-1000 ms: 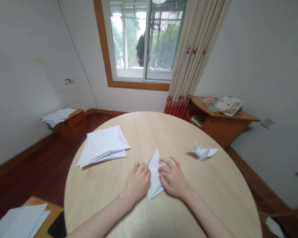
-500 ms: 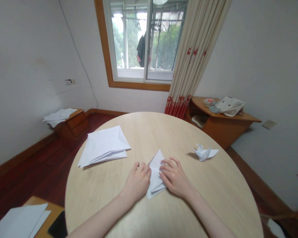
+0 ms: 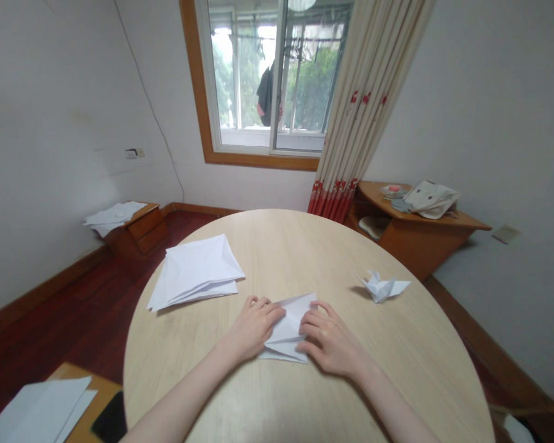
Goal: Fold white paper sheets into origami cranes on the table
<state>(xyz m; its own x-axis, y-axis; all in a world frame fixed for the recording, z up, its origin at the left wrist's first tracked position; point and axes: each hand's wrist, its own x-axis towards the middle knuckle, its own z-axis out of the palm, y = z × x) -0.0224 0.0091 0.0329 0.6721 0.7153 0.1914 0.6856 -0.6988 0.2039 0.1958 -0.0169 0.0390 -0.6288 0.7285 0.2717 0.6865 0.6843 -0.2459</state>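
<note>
A folded white paper [image 3: 290, 326] lies flat on the round wooden table [image 3: 268, 252] in front of me. My left hand [image 3: 253, 327] rests on its left edge with fingers curled, fingertips pressing the sheet. On the paper's right edge, my right hand [image 3: 331, 342] pinches it with bent fingers. The paper's long point now faces right and away. A finished white paper crane [image 3: 383, 286] stands on the table to the right, apart from both hands.
A stack of white sheets [image 3: 195, 270] lies at the table's left. More paper [image 3: 37, 412] and a dark phone [image 3: 111, 419] sit on a low surface at bottom left. A wooden corner shelf [image 3: 420, 221] stands right, a bedside cabinet [image 3: 129, 224] left.
Both hands have turned the folded paper clockwise on the table, so its point that faced away now lies toward the right. The hands stay on its two sides.
</note>
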